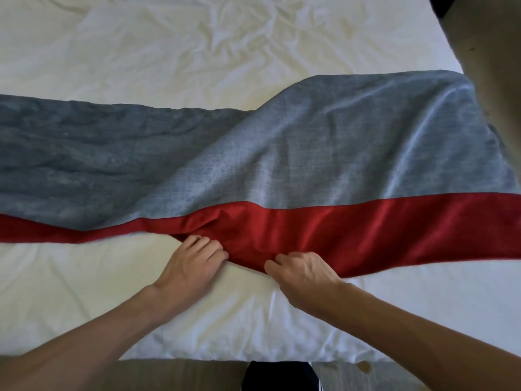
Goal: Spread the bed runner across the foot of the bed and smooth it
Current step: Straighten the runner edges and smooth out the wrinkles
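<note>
Runner, grey woven cloth w/ red satin border (282,165), long axis L–R across bed; left hand (191,263) & right hand (304,273) both pinched on near red edge, centre.

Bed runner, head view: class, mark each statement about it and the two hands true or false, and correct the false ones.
1. The bed runner is grey with a red band. True.
2. Both hands grip its near red edge. True: left hand, right hand.
3. The runner lies flat and smooth. False: it is folded and wrinkled.
4. The sheet beneath is blue. False: it is white.
</note>
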